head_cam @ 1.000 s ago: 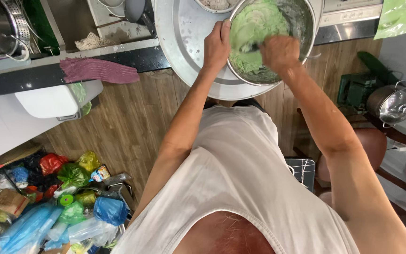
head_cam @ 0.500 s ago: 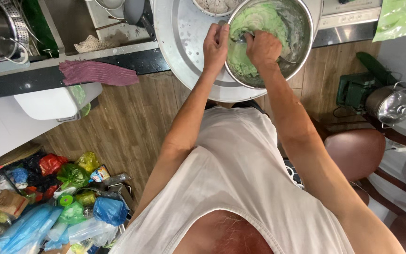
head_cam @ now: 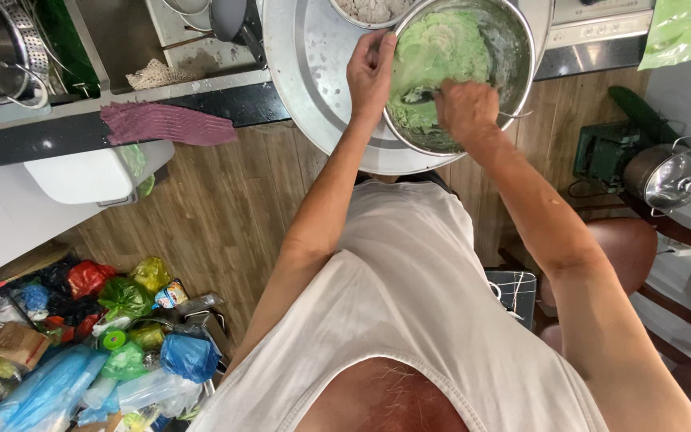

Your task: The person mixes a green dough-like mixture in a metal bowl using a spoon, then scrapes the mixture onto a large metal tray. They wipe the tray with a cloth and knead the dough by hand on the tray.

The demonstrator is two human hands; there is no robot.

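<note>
looking straight down here: a steel mixing bowl (head_cam: 513, 48) full of pale green dough (head_cam: 441, 56) sits inside a wide, shallow metal tray (head_cam: 305, 72) on the tabletop (head_cam: 9, 148). the left hand (head_cam: 371, 68) is curled over the near-left rim of the bowl, fingers pinching the edge. the right hand (head_cam: 465, 108) is down in the bowl, closed in a fist around a dark utensil (head_cam: 419, 97) whose end pokes into the dough; can't make out what kind of tool it is. a second bowl with greyish stuff (head_cam: 369, 10) peeks in at the top edge of the tray, just beside the mixing bowl. off to the left on the dark tabletop edge there's a folded maroon cloth (head_cam: 165, 124), with a sink (head_cam: 121, 32) behind it. down on the wooden floor (head_cam: 225, 216) bottom left is a pile of colourful plastic bags (head_cam: 105, 336), and at right a lidded steel pot (head_cam: 669, 176) sits near a brown stool (head_cam: 625, 240). the person wears a white sleeveless shirt (head_cam: 409, 312).
</note>
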